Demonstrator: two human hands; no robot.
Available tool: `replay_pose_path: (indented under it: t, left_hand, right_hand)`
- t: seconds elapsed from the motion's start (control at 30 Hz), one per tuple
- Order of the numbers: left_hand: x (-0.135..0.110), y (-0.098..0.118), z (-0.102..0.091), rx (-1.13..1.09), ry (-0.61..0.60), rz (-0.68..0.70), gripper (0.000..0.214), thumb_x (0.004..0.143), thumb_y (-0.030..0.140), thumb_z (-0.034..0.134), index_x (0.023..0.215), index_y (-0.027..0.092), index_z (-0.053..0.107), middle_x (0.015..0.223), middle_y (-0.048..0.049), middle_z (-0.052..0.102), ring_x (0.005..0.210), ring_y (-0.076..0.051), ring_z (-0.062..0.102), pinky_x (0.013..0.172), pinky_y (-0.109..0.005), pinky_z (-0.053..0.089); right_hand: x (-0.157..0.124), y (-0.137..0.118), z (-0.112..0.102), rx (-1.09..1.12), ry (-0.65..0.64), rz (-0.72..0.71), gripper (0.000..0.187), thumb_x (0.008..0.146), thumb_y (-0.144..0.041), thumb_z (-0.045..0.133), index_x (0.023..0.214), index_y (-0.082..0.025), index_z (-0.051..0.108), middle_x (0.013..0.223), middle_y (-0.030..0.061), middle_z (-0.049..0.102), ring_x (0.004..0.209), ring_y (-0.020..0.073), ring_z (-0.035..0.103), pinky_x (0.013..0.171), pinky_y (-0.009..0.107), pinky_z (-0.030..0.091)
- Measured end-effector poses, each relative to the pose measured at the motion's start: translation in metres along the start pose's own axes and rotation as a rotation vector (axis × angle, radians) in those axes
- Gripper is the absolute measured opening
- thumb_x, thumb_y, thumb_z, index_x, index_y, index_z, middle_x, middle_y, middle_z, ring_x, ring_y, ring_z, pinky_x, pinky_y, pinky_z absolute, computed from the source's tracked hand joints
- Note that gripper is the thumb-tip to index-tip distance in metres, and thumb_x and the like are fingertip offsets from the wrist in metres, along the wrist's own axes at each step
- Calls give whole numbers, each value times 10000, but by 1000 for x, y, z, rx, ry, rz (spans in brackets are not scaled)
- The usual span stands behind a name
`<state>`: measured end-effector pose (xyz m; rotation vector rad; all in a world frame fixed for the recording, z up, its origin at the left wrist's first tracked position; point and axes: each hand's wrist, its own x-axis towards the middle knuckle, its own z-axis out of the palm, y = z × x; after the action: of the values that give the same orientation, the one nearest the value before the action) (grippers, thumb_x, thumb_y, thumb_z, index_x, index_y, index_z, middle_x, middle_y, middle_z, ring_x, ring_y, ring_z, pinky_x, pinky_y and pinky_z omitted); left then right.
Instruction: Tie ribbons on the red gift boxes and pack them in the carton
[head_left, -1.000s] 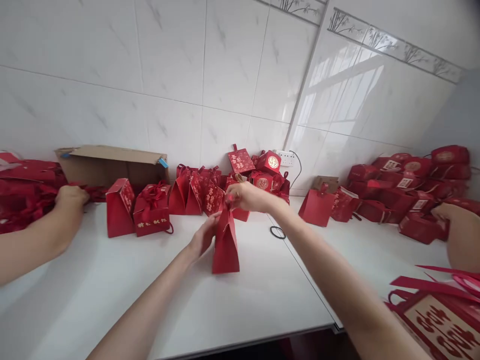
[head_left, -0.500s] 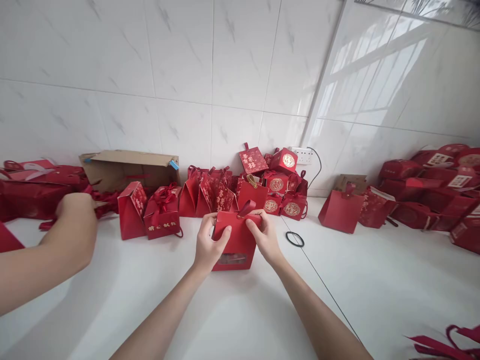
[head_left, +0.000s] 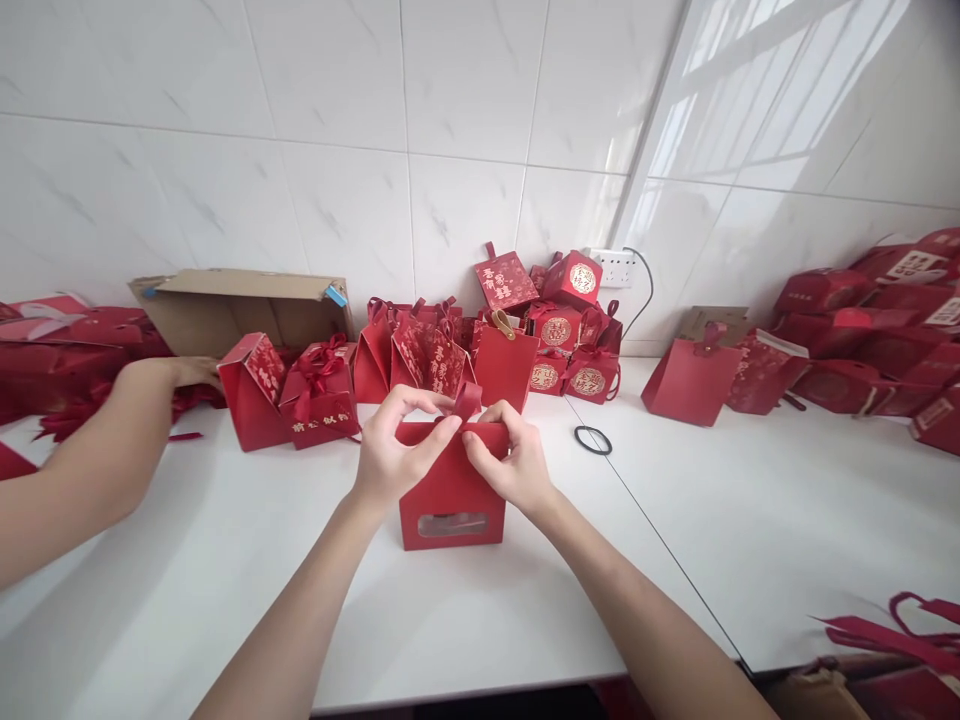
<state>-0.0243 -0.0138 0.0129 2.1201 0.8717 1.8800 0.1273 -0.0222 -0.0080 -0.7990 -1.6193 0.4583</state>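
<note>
Red box (head_left: 452, 492): left hand (head_left: 390, 456), right hand (head_left: 511, 466) pinch top.

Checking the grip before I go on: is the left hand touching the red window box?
Touching. The head view shows the left hand pinching the top edge of the red window box, no gap between them.

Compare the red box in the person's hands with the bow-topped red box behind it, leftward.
The held box has a clear front window; the bow-topped box shows gold characters. The left hand and right hand pinch the held box's top; no hand touches the bow-topped box. Both are red, upright.
</note>
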Motion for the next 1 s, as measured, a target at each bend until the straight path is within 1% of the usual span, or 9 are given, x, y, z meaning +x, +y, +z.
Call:
replay_pose_path:
  t: [0.1,0.2,0.3,0.4,0.47,0.6,0.7,0.8,1.0]
  left_hand:
    - [-1,2,3,28,36,-15,133,759,200,664,753,192,531,751,24,680,702,-105,657,682,-218,545]
    - [-2,5,5,50,2,38,21,805,186,615,817,199,628,773,15,678,719,-101,644,681,-210,539]
    - [-2,6,4,44,-57,45,122,837,180,558,844,208,676,797,-1,677,751,-116,634,699,-234,537]
    - [-3,5,2,16,-83,19,173,820,182,535,902,196,687,844,-25,680,795,-146,636,716,-273,546]
    - [-4,5,1,2,-93,20,196,800,182,535,921,187,688,856,-35,680,811,-161,636,723,-291,552]
    - [-5,3,1,-4,-74,7,195,783,163,546,914,187,689,863,-30,680,814,-155,637,736,-283,552]
    - [-5,3,2,-12,-67,6,197,779,151,551,914,189,689,868,-24,681,816,-150,639,742,-273,549]
    - [-5,2,2,-17,-64,9,200,777,144,551,916,188,688,872,-22,680,821,-148,640,742,-267,548]
    - [-5,1,1,-40,-76,22,210,776,135,552,928,188,687,875,-24,680,822,-146,639,741,-267,549]
  right_hand:
    - [1,1,1,-18,24,19,208,791,-335,560,689,-209,430,602,-43,529,518,94,472,493,215,398]
    - [2,1,1,-30,48,20,197,799,-346,558,697,-206,466,615,-37,553,531,98,488,509,219,410]
    - [1,1,0,-46,55,17,187,806,-352,551,705,-208,488,630,-32,570,536,101,494,517,226,418]
    - [0,0,0,-59,62,3,184,815,-352,545,708,-212,490,627,-28,570,537,106,500,518,233,425]
    - [-1,0,0,-88,71,-37,169,828,-336,531,719,-213,493,642,-20,577,561,114,518,545,243,441]
    - [-2,2,0,-173,105,-165,123,851,-287,512,753,-213,510,706,0,582,636,129,548,614,264,466]
    - [-3,4,2,-180,105,-222,42,856,-252,512,839,-216,527,768,10,602,698,140,580,651,271,482]
    - [-4,4,3,-187,96,-248,86,861,-237,507,943,-223,530,838,24,621,773,155,604,697,287,494]
    - [-4,3,5,-196,92,-243,74,883,-239,481,922,-224,542,810,21,619,742,151,597,678,286,487]
